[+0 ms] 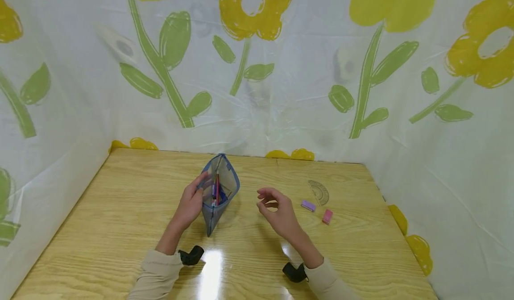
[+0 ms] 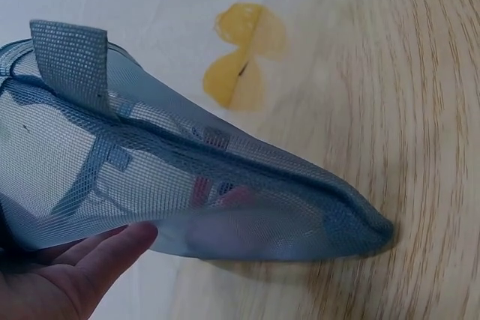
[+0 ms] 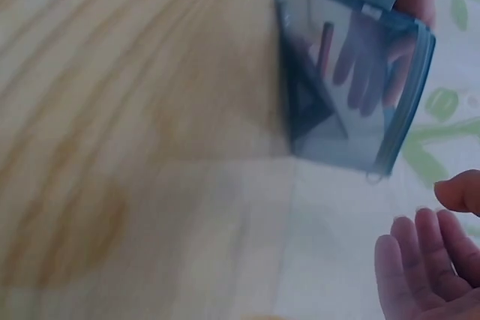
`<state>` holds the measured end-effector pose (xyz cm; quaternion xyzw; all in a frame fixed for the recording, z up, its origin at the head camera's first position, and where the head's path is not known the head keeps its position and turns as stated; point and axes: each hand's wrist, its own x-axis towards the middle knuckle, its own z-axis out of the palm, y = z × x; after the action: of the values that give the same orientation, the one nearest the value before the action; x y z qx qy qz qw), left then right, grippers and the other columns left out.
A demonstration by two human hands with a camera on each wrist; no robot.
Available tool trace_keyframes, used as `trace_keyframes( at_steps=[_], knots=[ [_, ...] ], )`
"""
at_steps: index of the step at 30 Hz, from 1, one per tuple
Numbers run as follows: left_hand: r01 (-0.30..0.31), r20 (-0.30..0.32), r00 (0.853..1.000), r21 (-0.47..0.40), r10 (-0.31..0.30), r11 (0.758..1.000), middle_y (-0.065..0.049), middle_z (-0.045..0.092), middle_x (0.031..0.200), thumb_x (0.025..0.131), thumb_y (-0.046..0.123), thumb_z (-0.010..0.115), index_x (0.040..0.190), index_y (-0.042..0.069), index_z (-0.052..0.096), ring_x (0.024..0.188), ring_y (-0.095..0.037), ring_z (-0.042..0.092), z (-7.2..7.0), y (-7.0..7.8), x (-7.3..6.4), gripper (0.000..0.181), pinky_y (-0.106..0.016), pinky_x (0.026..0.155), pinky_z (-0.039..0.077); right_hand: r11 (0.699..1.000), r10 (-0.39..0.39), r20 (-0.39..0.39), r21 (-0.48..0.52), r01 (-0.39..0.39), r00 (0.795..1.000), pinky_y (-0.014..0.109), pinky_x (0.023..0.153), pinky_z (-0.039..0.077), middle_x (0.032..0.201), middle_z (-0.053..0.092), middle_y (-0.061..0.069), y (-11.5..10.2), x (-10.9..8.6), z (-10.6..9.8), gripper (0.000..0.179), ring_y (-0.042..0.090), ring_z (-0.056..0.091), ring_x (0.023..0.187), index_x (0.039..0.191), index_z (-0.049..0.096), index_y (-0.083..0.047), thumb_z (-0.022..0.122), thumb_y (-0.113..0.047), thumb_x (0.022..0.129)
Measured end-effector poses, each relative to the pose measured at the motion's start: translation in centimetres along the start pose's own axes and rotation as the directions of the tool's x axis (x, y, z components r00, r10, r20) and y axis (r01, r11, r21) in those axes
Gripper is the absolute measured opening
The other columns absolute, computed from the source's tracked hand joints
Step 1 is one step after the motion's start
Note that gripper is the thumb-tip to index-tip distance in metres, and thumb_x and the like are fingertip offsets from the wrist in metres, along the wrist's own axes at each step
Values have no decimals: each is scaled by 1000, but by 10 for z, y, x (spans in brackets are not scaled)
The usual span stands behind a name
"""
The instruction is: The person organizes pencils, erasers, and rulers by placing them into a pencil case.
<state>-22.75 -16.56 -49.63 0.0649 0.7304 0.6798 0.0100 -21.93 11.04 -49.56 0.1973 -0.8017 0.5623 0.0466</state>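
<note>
My left hand (image 1: 190,205) grips the left side of a blue mesh zip pouch (image 1: 231,175), which stands on the table with its mouth spread. Through the mesh in the right wrist view, a reddish pencil (image 3: 325,50) and a dark triangular piece (image 3: 311,106) show inside the pouch. My right hand (image 1: 281,213) hovers to the right of the pouch, fingers loosely bent, holding nothing. Right of that hand lie a purple eraser-like block (image 1: 308,206), a pink block (image 1: 327,216) and a clear protractor (image 1: 320,193).
The wood-grain table (image 1: 132,193) meets a white flowered sheet (image 1: 297,94) at the back and both sides. Each wrist wears a black camera mount, such as the one (image 1: 295,272) on the right.
</note>
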Motion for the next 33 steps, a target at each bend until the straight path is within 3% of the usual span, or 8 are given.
trace_keyframes(
  at_steps=[11, 18, 25, 33],
  knots=[
    [-2, 9, 1000, 5, 2, 1000, -29, 26, 162, 106, 1, 17, 160, -6, 17, 149, -45, 29, -2, -1, -1, 54, -61, 116, 34, 995, 66, -39, -75, -69, 997, 31, 83, 60, 109, 69, 20, 25, -22, -39, 27, 25, 66, 95, 120, 68, -1, 71, -3, 93],
    [-7, 13, 1000, -1, 7, 1000, -29, 26, 162, 107, 2, 17, 159, -6, 17, 149, -46, 28, -2, -2, -1, 53, -62, 116, 33, 991, 22, -40, -132, -27, 999, 32, 81, 62, 108, 69, 22, 37, -31, -59, 30, 25, 68, 92, 121, 67, 5, 72, -1, 92],
    [-7, 9, 1000, -4, 7, 1000, -28, 26, 162, 107, 1, 17, 160, -6, 17, 149, -45, 28, -3, -1, -2, 54, -61, 117, 33, 982, 105, -35, -151, -109, 994, 31, 85, 60, 112, 68, 22, 43, -37, -77, 33, 24, 67, 95, 123, 66, 4, 72, -2, 92],
    [-5, 11, 1000, -13, 5, 1000, -29, 26, 162, 106, 1, 17, 160, -6, 16, 149, -46, 28, -2, -1, -3, 54, -61, 117, 33, 965, 130, -32, -226, -134, 991, 35, 88, 59, 114, 68, 21, 48, -40, -94, 36, 30, 66, 100, 126, 65, 5, 73, -4, 92]
  ],
)
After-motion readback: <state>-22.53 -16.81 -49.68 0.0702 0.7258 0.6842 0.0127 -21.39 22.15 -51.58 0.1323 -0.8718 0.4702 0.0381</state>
